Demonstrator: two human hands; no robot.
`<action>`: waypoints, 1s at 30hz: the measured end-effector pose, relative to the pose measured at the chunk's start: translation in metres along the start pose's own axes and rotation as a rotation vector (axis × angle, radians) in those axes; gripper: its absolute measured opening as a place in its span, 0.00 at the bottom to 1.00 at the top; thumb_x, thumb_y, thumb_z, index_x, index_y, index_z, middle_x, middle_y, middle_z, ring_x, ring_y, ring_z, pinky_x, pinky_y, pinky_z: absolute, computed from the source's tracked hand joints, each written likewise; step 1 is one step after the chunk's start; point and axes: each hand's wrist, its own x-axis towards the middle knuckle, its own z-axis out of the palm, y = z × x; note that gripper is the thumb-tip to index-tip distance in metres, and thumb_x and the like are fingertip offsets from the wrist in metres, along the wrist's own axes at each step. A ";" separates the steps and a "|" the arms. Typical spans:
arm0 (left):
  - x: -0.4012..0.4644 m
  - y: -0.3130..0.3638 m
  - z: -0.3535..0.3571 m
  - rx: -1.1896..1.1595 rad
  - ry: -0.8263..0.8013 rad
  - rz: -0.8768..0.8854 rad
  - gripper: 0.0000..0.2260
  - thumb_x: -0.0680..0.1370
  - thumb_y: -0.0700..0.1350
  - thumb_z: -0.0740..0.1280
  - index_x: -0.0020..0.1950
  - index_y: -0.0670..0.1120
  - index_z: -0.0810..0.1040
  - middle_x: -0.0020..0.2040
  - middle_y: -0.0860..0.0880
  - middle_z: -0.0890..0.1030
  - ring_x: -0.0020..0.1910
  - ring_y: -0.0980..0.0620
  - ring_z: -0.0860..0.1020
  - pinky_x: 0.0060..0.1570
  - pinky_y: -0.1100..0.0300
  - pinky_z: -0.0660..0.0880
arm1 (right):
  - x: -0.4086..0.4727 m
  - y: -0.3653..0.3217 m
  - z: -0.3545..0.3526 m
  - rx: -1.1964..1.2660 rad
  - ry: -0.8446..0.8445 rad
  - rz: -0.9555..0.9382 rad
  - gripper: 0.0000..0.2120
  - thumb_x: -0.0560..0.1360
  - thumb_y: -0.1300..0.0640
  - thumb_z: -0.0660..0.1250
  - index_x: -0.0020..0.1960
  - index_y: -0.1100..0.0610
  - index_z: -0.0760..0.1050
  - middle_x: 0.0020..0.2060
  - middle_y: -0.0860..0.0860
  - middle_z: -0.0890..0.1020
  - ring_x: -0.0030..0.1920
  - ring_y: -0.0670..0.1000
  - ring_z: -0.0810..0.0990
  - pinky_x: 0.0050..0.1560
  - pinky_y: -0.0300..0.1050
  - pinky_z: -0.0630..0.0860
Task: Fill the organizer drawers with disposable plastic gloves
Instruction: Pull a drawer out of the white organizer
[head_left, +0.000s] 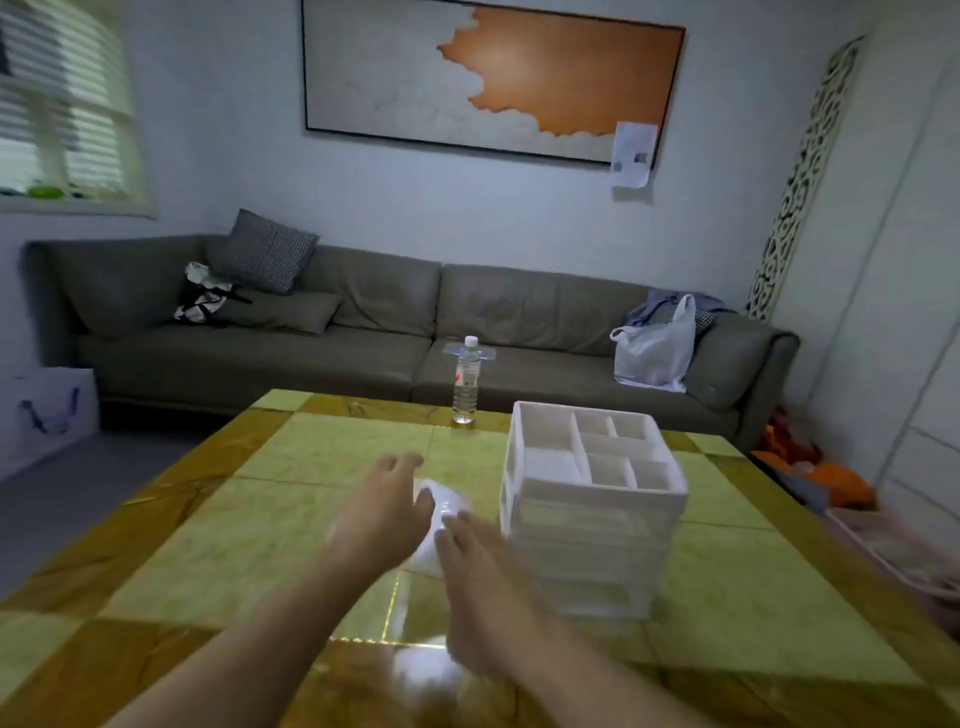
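— What's nearest?
— A blurred white clump (423, 670) on the green-and-amber tiled counter (208, 545), beside the right hand (480, 582).
— And the hands?
— Both reach onto a crumpled translucent plastic glove (447, 506); the left hand (382, 506) pinches it, the right hand's grip I cannot tell.
— Beyond?
— The white plastic drawer organizer (592, 512) stands just right of the glove, with a clear water bottle (466, 379) behind.

White gloves wad (441, 512) on table; white organizer (592, 514) beside, right.

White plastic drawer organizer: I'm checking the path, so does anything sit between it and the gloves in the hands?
Nothing visible: the crumpled clear plastic gloves lie just left of the white plastic drawer organizer, bare tabletop between.
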 end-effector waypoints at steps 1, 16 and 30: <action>-0.003 -0.005 0.010 -0.043 -0.042 -0.071 0.22 0.83 0.49 0.63 0.76 0.47 0.69 0.73 0.45 0.72 0.70 0.45 0.73 0.67 0.52 0.71 | -0.001 -0.004 0.009 0.100 -0.054 0.061 0.41 0.73 0.61 0.71 0.82 0.62 0.56 0.80 0.56 0.59 0.82 0.58 0.56 0.83 0.52 0.57; -0.003 -0.028 0.083 -1.056 -0.162 -0.580 0.16 0.82 0.50 0.71 0.57 0.36 0.80 0.45 0.39 0.87 0.42 0.43 0.87 0.47 0.48 0.83 | 0.046 0.020 0.067 1.566 0.046 0.796 0.18 0.83 0.46 0.67 0.48 0.59 0.86 0.38 0.55 0.88 0.31 0.53 0.83 0.30 0.46 0.76; -0.016 -0.036 0.041 -0.595 0.161 -0.312 0.15 0.75 0.50 0.76 0.54 0.53 0.73 0.51 0.49 0.77 0.46 0.52 0.77 0.42 0.59 0.74 | 0.049 0.023 0.035 1.268 0.425 0.328 0.16 0.78 0.59 0.74 0.36 0.56 0.72 0.28 0.46 0.72 0.32 0.45 0.71 0.35 0.41 0.70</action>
